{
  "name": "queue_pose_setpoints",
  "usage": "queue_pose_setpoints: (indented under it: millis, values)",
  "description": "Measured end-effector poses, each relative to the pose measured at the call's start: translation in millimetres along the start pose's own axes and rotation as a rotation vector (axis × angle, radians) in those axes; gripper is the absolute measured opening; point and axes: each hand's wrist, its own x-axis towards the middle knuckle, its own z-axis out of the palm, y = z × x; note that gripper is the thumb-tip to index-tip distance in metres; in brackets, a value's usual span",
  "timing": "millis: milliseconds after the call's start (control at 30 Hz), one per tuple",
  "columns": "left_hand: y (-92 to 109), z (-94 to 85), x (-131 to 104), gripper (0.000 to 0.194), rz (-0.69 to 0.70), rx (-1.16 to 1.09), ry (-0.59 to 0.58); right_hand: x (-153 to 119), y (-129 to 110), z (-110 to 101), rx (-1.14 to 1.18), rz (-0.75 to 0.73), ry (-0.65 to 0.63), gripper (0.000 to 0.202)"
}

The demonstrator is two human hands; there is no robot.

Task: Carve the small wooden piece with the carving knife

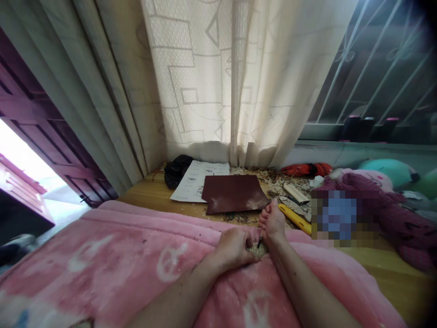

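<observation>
My left hand (234,246) has its fingers closed on the left side of a small pale piece with a scale-like carved pattern (258,251), resting low over the pink blanket (136,255). Right beside it, my right hand (274,222) makes a fist. A thin dark tool shaft (260,241) sticks out below that fist and points down to the pale piece. The tool's handle is hidden inside my fingers, so its exact kind does not show. Part of the pale piece is covered by my left fingers and right wrist.
Wood shavings (273,175) lie across the wooden table (139,193). A brown sheet (235,193) overlaps a white patterned sheet (191,184); a black plastic bag (177,172) sits behind. To the right are a yellow-handled tool (295,219), a pale block (295,193) and plush toys (406,223).
</observation>
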Motion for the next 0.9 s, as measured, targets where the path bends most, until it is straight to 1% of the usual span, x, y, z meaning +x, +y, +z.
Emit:
queue_pose_setpoints:
  millis: [67, 233, 300, 367, 467, 533, 600, 700, 800, 900]
  values:
    - [-0.2, -0.1, 0.0, 0.023, 0.002, -0.004, 0.003, 0.4, -0.4, -0.1, 0.010, 0.023, -0.044, 0.044]
    - [-1.2, -0.1, -0.3, 0.024, 0.009, -0.021, 0.004, 1.0, -2.1, -1.3, 0.038, 0.071, -0.247, 0.046]
    - [-2.7, 0.5, -0.3, 0.025, 0.031, -0.033, 0.012, 0.7, -3.6, -1.9, 0.044, 0.074, -0.300, 0.047]
    - [-5.3, 1.2, 0.0, 0.026, 0.061, -0.074, 0.022, 0.1, -5.6, -2.4, 0.041, 0.074, -0.344, 0.047]
    - [-9.9, 1.1, 1.8, 0.028, 0.077, -0.203, 0.017, -0.7, -8.9, -2.9, -0.008, 0.078, -0.426, 0.046]
    - [-12.1, -0.3, 4.1, 0.033, 0.060, -0.264, 0.046, -0.5, -11.4, -3.5, -0.097, 0.018, -0.473, 0.045]
    - [-12.3, -2.7, 6.7, 0.043, 0.050, -0.310, 0.112, -0.1, -15.0, -4.2, -0.236, -0.125, -0.513, 0.044]
    - [-7.7, -6.5, 10.5, 0.050, 0.124, -0.369, 0.180, -2.5, -22.5, -4.7, -0.438, -0.360, -0.591, 0.043]
    - [0.0, -8.5, 13.6, 0.042, 0.230, -0.431, 0.236, -12.3, -30.2, -2.6, -0.554, -0.474, -0.675, 0.043]
    - [5.5, -9.4, 15.5, 0.033, 0.291, -0.505, 0.277, -26.3, -34.1, 2.7, -0.600, -0.500, -0.717, 0.041]
